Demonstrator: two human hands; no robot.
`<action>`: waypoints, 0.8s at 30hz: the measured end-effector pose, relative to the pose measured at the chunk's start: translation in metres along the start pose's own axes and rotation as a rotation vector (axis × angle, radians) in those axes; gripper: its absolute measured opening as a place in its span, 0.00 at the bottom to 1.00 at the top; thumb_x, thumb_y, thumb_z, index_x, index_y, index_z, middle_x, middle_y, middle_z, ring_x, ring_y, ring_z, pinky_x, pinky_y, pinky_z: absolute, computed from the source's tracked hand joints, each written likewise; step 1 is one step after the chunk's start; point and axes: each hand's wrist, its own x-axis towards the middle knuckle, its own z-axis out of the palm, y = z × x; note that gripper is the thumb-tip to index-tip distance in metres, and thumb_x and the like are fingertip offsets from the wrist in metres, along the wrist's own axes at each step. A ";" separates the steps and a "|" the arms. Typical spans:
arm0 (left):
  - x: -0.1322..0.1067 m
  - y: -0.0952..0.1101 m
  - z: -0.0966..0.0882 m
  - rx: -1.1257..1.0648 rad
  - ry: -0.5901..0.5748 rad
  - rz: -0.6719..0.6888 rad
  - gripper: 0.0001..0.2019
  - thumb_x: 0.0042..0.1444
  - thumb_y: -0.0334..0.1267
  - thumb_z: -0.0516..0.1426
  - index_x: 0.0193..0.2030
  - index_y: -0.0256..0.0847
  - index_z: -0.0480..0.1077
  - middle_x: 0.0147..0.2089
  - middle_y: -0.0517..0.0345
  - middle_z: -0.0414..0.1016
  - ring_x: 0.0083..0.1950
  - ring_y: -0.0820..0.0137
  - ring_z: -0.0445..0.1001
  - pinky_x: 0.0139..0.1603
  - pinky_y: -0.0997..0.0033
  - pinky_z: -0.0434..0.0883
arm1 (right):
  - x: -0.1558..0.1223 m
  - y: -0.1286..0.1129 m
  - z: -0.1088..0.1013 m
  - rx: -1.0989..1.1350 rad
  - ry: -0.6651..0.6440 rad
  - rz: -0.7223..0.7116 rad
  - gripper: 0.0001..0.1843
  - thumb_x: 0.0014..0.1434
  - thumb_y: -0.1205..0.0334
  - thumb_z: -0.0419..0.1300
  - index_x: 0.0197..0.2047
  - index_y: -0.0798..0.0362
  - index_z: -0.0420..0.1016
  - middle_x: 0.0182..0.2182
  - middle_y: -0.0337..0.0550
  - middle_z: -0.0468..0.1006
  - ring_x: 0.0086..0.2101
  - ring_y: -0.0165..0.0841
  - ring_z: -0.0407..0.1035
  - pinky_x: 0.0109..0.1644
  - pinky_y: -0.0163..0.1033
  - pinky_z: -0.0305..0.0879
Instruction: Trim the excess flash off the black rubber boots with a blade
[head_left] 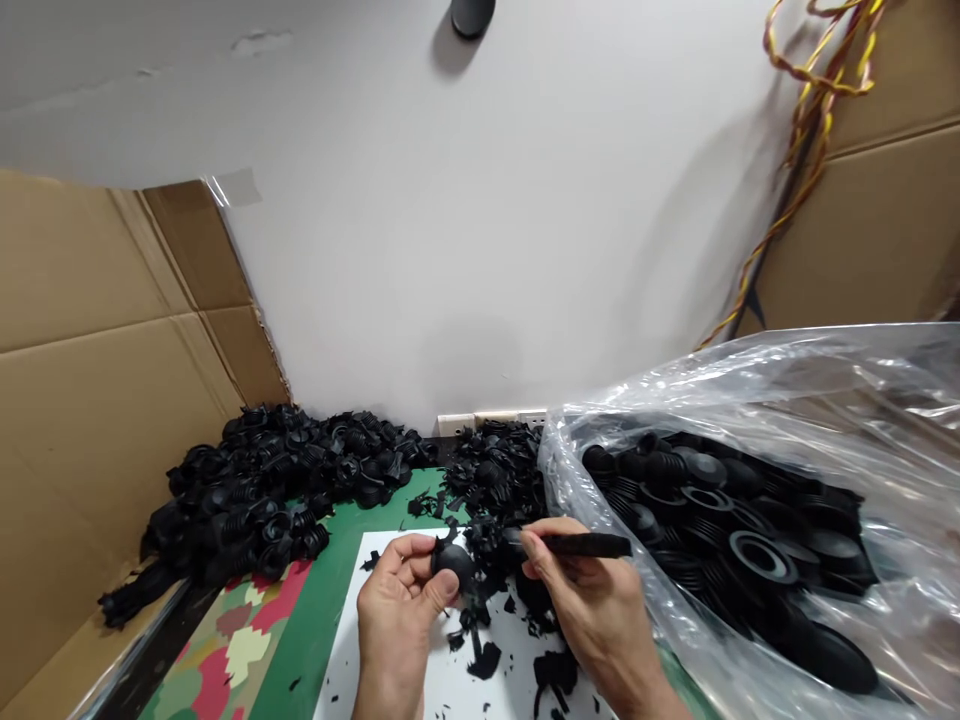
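Note:
My left hand (pixel 397 610) is closed around a small round black rubber part (pixel 452 566), held over a white sheet (pixel 450 690). Just to its right, my right hand (pixel 585 600) grips a black-handled tool (pixel 589 545), its handle pointing right and its tip aimed at the rubber part. The tool's working end is hidden among black scraps (pixel 487 655) lying on the sheet. Both hands are close together above the scraps.
A heap of black rubber bellows parts (pixel 270 490) lies at the back left, a smaller heap (pixel 499 470) behind the hands. A clear plastic bag (pixel 787 400) holds more black parts (pixel 735 540) on the right. Cardboard walls (pixel 90 400) stand left and right; coloured wires (pixel 810 110) hang at the upper right.

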 end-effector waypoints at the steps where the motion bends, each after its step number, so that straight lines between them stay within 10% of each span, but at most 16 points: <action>1: 0.001 0.001 0.000 -0.023 -0.002 -0.023 0.18 0.34 0.35 0.70 0.34 0.37 0.71 0.24 0.59 0.79 0.24 0.72 0.74 0.25 0.78 0.71 | -0.001 -0.002 0.001 0.056 -0.015 0.063 0.12 0.56 0.53 0.58 0.29 0.52 0.73 0.21 0.40 0.75 0.21 0.34 0.72 0.26 0.36 0.69; 6: 0.005 0.001 -0.001 -0.079 0.049 -0.219 0.20 0.37 0.32 0.70 0.37 0.37 0.69 0.24 0.57 0.78 0.24 0.70 0.76 0.23 0.77 0.73 | -0.006 -0.005 0.002 0.296 -0.016 0.247 0.16 0.53 0.48 0.61 0.31 0.54 0.74 0.18 0.38 0.73 0.20 0.33 0.69 0.25 0.36 0.67; 14: 0.001 0.003 0.000 -0.137 0.034 -0.334 0.13 0.53 0.24 0.58 0.46 0.35 0.68 0.26 0.53 0.78 0.25 0.71 0.77 0.25 0.78 0.75 | -0.014 -0.013 0.008 0.373 -0.148 0.132 0.11 0.53 0.53 0.62 0.31 0.53 0.75 0.28 0.42 0.74 0.25 0.33 0.69 0.29 0.37 0.68; 24: -0.003 -0.004 0.003 -0.130 0.006 -0.369 0.14 0.39 0.30 0.69 0.31 0.33 0.70 0.24 0.52 0.78 0.22 0.71 0.75 0.23 0.78 0.73 | -0.019 -0.011 0.021 0.127 -0.205 -0.047 0.08 0.56 0.66 0.54 0.36 0.52 0.74 0.33 0.44 0.75 0.33 0.35 0.70 0.35 0.37 0.68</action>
